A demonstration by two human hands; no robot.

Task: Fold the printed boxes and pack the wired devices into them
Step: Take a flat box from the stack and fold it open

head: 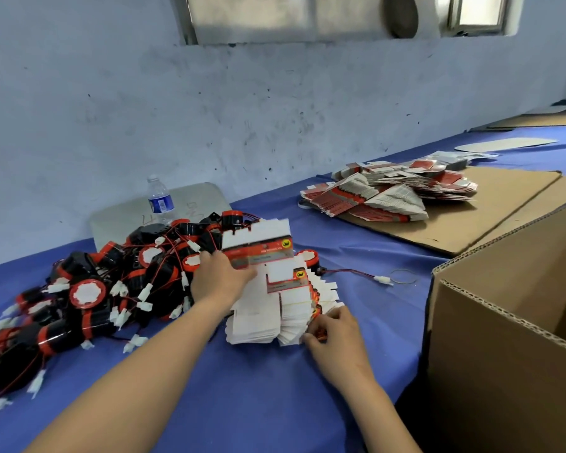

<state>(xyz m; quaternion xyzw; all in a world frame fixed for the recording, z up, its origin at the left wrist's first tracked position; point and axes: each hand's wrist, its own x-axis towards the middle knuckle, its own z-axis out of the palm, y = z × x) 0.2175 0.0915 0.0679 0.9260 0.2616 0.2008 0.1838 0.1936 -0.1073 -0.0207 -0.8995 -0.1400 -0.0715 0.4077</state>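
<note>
A flat printed box point(257, 248) is pinched by the left hand point(218, 277); the stack point(275, 318) is gripped by the right hand point(335, 335); nothing seems packed yet.

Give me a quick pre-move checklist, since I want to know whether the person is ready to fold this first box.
1. One flat box separated from the stack: ok, the left hand grips it, lifted above the rest.
2. Stack of flat boxes steadied: ok, the right hand pinches its near corner.
3. Only a single blank lifted: cannot tell, its edges are blurred.
4. Wired devices within reach: ok, heaped beside the left arm.
5. Carton open for packed boxes: ok, flaps up on the right.
6. Loose device's wire clear of the stack: ok, it trails away rightward.
</note>
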